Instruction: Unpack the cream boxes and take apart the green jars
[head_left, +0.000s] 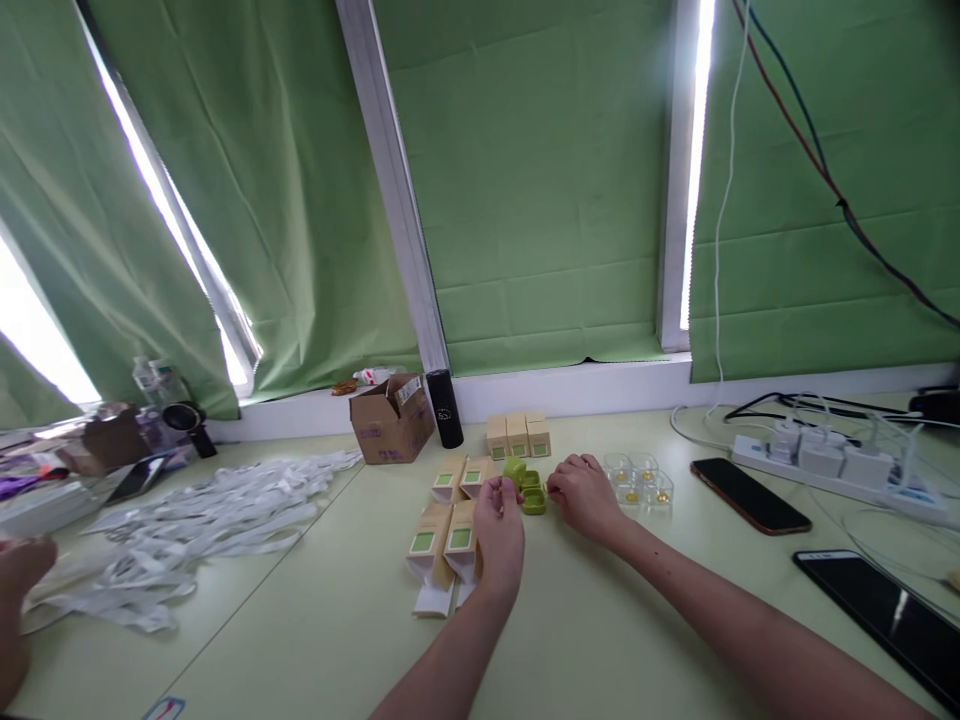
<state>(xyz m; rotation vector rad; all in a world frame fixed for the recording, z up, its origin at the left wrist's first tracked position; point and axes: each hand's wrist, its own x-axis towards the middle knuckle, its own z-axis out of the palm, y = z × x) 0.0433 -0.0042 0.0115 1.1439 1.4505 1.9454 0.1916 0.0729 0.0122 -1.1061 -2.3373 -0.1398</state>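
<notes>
My left hand rests on the table with its fingers pinched on a small green case. My right hand lies just right of it, fingers curled close to another small green case; what it holds, if anything, is hidden. Several open tan cartons with green labels lie under and left of my left hand. Three shut tan boxes stand in a row behind the hands. Small clear plastic cups with yellow pieces sit right of my right hand.
A brown cardboard box and a black cylinder stand by the sill. White strips are piled at left. Two dark phones and a power strip lie at right. Another person's hand shows at the left edge.
</notes>
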